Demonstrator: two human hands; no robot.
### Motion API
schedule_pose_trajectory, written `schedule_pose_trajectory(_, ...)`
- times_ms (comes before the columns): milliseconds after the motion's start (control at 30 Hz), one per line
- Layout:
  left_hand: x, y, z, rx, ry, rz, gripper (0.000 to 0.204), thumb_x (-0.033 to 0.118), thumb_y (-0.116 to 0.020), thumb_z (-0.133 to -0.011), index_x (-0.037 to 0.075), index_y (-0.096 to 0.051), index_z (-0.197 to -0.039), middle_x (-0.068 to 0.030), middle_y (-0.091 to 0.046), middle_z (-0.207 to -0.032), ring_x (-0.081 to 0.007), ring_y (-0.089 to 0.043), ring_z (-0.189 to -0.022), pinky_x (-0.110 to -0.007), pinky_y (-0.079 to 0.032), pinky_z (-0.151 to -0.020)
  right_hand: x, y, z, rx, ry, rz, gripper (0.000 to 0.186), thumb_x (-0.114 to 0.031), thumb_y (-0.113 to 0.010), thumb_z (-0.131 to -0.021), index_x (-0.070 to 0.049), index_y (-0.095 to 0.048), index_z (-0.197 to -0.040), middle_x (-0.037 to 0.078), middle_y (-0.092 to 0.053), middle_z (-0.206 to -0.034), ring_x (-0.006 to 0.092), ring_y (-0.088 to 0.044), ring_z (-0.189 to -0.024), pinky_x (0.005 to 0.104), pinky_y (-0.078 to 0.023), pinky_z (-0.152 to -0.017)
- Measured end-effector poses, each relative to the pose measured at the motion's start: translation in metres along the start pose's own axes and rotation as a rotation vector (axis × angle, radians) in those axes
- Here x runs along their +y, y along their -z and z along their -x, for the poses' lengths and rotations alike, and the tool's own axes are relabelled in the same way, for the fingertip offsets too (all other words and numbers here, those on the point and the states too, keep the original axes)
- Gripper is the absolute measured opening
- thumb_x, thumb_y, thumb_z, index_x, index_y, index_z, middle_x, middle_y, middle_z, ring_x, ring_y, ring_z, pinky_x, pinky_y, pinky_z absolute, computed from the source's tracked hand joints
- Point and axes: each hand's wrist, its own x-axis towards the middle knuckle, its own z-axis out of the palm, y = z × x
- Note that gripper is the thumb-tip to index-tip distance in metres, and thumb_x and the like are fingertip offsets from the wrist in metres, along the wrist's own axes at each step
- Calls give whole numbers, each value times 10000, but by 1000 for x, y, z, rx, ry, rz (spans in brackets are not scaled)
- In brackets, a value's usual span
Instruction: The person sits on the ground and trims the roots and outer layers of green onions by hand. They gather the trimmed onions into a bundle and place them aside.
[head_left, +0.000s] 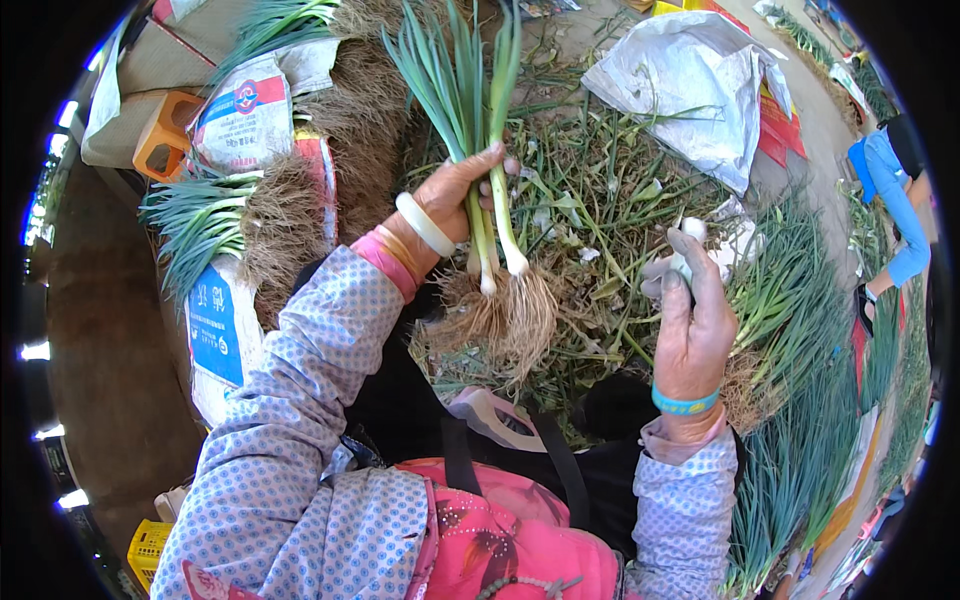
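A person's left hand (452,193) is gripping a bunch of green onions (507,222) above a litter of loose leaves (575,175).

The stalks are passing through the closed left hand, leaves pointing up and away, shaggy roots (530,315) hanging toward the wearer, the long axis running nearly straight out from the body. The right hand (697,325) is hovering to the right of the roots, well apart, its fingers curling inward beside a small white rounded thing (693,229); whether it is gripping that, the view is not showing.
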Motion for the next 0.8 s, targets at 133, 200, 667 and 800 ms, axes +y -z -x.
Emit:
schedule_pose_trajectory(133, -10, -6, 13, -165, 43, -107, 309, 274, -591, -855, 122, -503, -1109, 32, -578, -778, -41, -415, -548, -177, -329, -481, 16, -2, -13, -143, 112, 385, 271, -17, -544, -787, -41, -586, -1054, 176, -548, -1072, 340, -570, -933, 362, -462, -786)
schedule_pose_trajectory(200, -13, -6, 21, -151, 81, -137, 257, 271, -602, -846, 105, -545, -1034, 12, -597, -802, -57, -422, -555, -186, -344, -491, 17, -13, -18, -140, 169, 428, 234, -29, -551, -788, -34, -599, -1016, 183, -528, -1106, 341, -562, -956, 366, -458, -795)
schedule_pose_trajectory(667, -12, -8, 51, -108, 149, -43, 448, 289, -506, -889, 24, -423, -1241, -171, -543, -1168, -163, -589, -804, -277, -484, -723, 19, -71, -20, -432, 294, 312, 140, -92, -552, -783, -69, -603, -911, 132, -608, -707, 324, -591, -636, 413, -472, -589)
schedule_pose_trajectory(800, -26, 0, 34, -193, 238, 91, 329, 276, -524, -897, 60, -458, -1136, -135, -603, -1004, -115, -556, -662, -224, -494, -583, 16, -62, -11, -436, 226, 349, 112, -103, -560, -773, -86, -592, -880, 112, -592, -684, 292, -596, -629, 406, -475, -590)
